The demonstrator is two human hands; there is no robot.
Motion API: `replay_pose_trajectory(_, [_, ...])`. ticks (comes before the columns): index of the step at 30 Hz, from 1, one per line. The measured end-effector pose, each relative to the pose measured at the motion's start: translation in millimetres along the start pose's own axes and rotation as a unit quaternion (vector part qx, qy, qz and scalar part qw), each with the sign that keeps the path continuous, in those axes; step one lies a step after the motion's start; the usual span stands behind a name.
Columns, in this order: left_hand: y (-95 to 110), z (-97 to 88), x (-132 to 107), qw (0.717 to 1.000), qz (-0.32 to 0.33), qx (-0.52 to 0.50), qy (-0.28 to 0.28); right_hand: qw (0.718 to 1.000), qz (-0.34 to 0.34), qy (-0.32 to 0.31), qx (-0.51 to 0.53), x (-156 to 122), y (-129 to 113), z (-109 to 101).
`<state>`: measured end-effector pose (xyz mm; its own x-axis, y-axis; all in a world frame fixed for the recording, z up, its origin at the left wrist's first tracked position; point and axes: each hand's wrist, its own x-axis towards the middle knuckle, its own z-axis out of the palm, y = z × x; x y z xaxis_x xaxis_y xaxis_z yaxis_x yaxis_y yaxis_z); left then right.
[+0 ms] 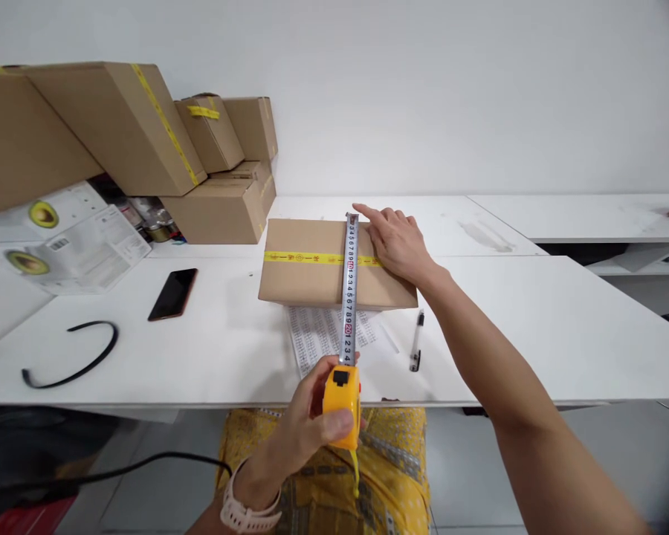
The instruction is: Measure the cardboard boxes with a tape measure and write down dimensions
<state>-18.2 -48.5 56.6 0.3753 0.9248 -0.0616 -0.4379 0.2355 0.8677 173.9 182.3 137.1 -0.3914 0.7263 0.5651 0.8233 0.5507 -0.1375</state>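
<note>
My left hand (306, 423) is wrapped round the yellow case of a tape measure (340, 405), just in front of the table's near edge. Its silver blade (348, 290) runs forward across the top of a cardboard box (306, 282) bound with yellow printed tape. The blade's hooked end lies at the box's far edge. My right hand (395, 241) rests on the box's right part, fingers stretched out, the index finger reaching toward the blade's end. Under the box's near side lies a printed sheet (312, 338), partly hidden.
A pen (417, 342) lies right of the sheet. To the left are a phone (172, 294) and a black curved strip (111, 345). Stacked cardboard boxes (217, 208) and a white carton with avocado pictures (97, 241) stand at the back left. Open shelves (618, 256) are at right.
</note>
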Motion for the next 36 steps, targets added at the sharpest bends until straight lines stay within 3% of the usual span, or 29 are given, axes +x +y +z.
replay_pose_trajectory(13, [-27.9,-4.9,-8.3,0.997,-0.044,0.062,0.017,0.999,0.003,-0.022,0.031,1.5,0.9,-0.6])
replay_pose_trajectory(36, [-34.7,-8.0,-8.0,0.993,-0.033,0.117,0.009,0.999,-0.005,-0.011,0.043,-4.3,-2.3,-5.0])
